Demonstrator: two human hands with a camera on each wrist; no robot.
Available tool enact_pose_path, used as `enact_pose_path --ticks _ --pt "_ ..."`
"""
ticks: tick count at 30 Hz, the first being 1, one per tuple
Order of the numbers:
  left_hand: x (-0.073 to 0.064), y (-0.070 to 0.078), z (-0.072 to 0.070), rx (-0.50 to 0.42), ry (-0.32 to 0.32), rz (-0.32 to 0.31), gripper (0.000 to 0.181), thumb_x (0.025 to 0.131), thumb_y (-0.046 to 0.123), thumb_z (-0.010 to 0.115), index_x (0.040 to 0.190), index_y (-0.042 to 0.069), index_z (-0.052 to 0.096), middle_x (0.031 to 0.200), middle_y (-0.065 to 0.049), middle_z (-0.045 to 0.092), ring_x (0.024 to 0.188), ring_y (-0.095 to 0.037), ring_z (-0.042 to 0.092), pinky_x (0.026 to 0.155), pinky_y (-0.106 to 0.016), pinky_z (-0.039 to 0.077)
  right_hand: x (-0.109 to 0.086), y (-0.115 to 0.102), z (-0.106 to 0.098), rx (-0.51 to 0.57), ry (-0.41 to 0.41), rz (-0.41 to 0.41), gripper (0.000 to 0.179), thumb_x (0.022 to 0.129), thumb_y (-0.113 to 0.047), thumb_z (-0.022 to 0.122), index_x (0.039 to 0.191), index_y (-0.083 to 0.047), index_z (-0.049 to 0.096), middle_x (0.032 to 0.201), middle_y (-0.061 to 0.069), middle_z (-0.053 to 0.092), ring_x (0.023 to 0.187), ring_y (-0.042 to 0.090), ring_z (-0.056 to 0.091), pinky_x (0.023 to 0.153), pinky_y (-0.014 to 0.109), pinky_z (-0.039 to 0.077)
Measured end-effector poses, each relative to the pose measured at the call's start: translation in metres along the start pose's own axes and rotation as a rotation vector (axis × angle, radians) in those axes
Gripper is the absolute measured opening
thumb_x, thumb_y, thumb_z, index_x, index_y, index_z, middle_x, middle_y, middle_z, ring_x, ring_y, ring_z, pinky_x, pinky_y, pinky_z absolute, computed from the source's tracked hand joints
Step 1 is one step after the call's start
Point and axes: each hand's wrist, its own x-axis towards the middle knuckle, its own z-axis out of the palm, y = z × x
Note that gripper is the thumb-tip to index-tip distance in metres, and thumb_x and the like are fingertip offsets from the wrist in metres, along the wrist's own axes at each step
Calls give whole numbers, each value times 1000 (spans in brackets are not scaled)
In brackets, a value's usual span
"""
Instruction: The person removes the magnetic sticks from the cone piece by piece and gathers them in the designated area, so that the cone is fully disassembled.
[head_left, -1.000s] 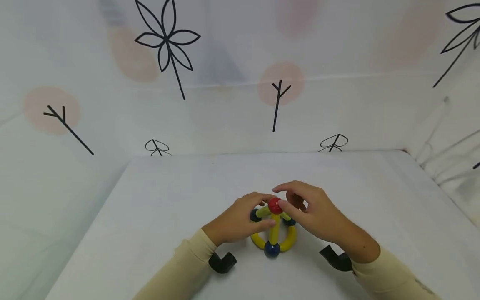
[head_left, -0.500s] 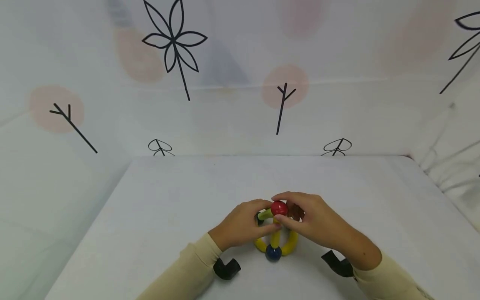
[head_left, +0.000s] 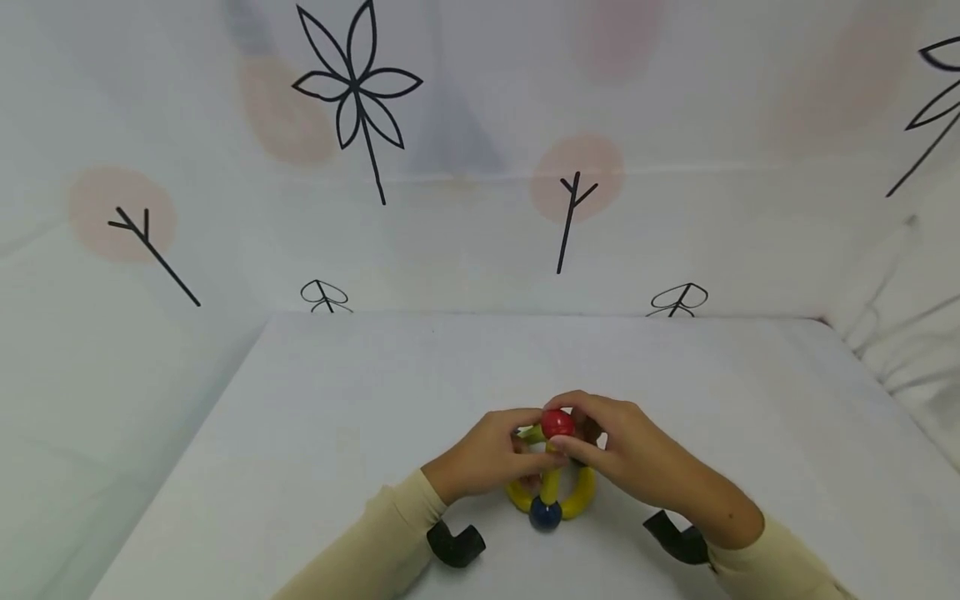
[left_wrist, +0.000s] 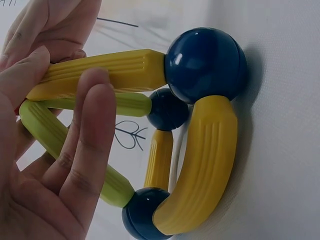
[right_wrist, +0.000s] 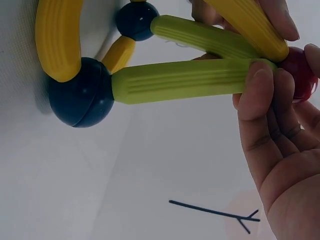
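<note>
A pyramid of toy building sticks and balls stands on the white table. A red ball [head_left: 557, 423] tops it. Blue balls [left_wrist: 206, 65] form the base corners, joined by curved yellow sticks [left_wrist: 207, 165]. One straight yellow stick [left_wrist: 115, 74] and two green sticks [right_wrist: 185, 80] slope up to the red ball. My left hand [head_left: 483, 454] pinches the straight yellow stick near its upper end. From the other side, my right hand [head_left: 630, 442] grips the red ball between thumb and forefinger; its other fingertips touch a green stick. Fingers partly hide the joint under the ball.
Black curved pieces lie by each wrist, one at the left [head_left: 456, 546] and one at the right [head_left: 677, 537]. The white table [head_left: 360, 375] ends at a pale backdrop [head_left: 465, 242] printed with line-drawn plants.
My right thumb and fingers have come together on the red ball. My left fingers have come in round the yellow stick. The head view has shifted slightly.
</note>
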Motion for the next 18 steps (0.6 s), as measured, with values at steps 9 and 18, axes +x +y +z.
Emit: enact_pose_path --ticks 9,18 --pt "1 -1 0 -22 9 26 41 91 23 74 129 21 61 92 0 75 63 -16 72 62 -32 60 2 3 1 3 -5 13 32 98 -39 63 123 -21 58 84 -15 63 76 3 59 64 23 52" --pt "3 -2 -2 -43 -1 29 39 91 21 74 128 20 62 96 -3 73 64 -17 73 62 -33 60 1 5 -3 60 35 -7 30 102 -28 59 126 -14 49 96 -9 68 84 5 64 76 23 56"
